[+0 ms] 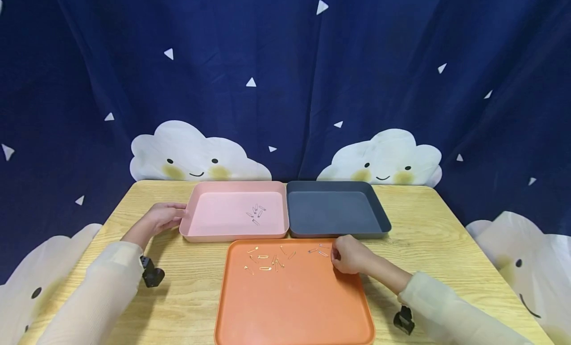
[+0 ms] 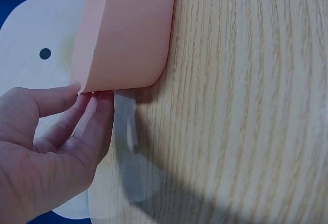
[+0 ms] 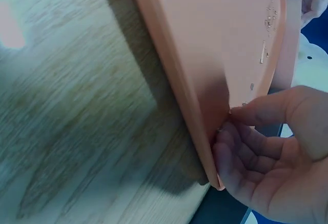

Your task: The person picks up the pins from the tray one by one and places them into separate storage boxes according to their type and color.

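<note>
At the left end of the pink tray (image 1: 232, 235), my left hand (image 1: 166, 217) holds the rim, thumb on top and fingertips against the outer wall. My right hand (image 1: 352, 256) is at the far right corner of the orange tray (image 1: 294, 310). Its thumb and curled index finger pinch a safety pin (image 3: 220, 129), mostly hidden by the fingers. Just left of that hand lie several silver safety pins (image 1: 322, 254). Several gold safety pins (image 1: 265, 268) are scattered over the orange tray's far left part. More silver safety pins (image 1: 256, 222) lie inside the pink tray.
A dark grey tray (image 1: 336, 216) stands right beside the pink one, behind the orange tray. All three trays rest on a wooden table (image 1: 187, 295). A dark blue curtain (image 1: 285, 107) with clouds hangs behind the table.
</note>
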Motion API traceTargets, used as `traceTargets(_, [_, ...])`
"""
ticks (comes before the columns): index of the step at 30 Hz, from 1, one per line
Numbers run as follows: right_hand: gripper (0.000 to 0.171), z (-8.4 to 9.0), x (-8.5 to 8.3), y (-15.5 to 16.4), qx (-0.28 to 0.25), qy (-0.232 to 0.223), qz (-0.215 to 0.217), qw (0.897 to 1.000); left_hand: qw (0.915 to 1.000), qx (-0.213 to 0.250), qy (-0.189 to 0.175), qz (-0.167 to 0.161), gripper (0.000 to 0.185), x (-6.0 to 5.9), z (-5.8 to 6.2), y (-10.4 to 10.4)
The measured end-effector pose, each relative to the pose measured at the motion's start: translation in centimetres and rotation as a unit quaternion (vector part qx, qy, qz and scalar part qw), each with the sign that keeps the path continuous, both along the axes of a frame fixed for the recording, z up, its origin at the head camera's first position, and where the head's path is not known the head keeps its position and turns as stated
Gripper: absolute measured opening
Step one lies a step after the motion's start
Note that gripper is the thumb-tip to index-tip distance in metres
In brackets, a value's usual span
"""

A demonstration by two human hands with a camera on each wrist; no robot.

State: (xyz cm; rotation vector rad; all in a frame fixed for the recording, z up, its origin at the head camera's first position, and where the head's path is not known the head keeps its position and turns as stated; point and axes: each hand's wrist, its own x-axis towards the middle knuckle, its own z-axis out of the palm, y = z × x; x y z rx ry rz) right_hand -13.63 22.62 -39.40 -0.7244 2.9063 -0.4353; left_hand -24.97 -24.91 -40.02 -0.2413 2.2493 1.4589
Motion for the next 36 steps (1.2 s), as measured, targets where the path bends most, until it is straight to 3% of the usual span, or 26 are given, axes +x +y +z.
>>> traceTargets(5, [0.018, 0.1, -0.4, 0.5, -0.035, -0.035, 0.029, 0.998, 1.0, -0.002, 0.001, -0.001, 0.056, -0.1, 0.0, 0.1])
traceTargets(8, [0.012, 0.2, -0.7, 0.5, -0.095, -0.129, 0.008, 0.987, 1.0, 0.004, 0.002, 0.0, 0.057, -0.1, 0.0, 0.1])
traceTargets(10, [0.008, 0.3, -0.9, 0.4, -0.15, -0.208, -0.019, 0.966, 1.0, 0.009, 0.003, 0.0, 0.058, -0.2, -0.1, 0.0])
traceTargets(13, [0.009, -0.1, -1.0, 0.2, -0.236, -0.322, -0.055, 0.915, 0.9999, 0.011, 0.004, 0.001, 0.058, -0.4, -0.2, -0.1])
traceTargets(16, [0.014, -0.7, -1.0, 0.1, -0.295, -0.392, -0.065, 0.869, 0.9999, 0.012, 0.004, 0.001, 0.057, -0.4, -0.2, -0.1])
traceTargets(19, [0.022, -1.2, -0.8, -0.1, -0.325, -0.429, -0.065, 0.84, 0.9999, 0.01, 0.003, 0.0, 0.057, -0.4, -0.2, -0.1])
traceTargets(21, [0.026, -1.3, -0.7, -0.3, -0.334, -0.444, -0.061, 0.829, 0.9999, 0.009, 0.004, -0.001, 0.058, -0.3, -0.2, -0.1])
traceTargets(25, [0.028, -1.3, -0.7, -0.7, -0.336, -0.457, -0.057, 0.822, 0.9998, 0.017, 0.008, 0.002, 0.057, -0.3, -0.3, -0.1])
traceTargets(36, [0.026, -0.4, -0.9, -2.6, -0.324, -0.446, -0.084, 0.83, 0.9999, 0.013, 0.001, 0.004, 0.057, 0.0, -0.1, 0.0])
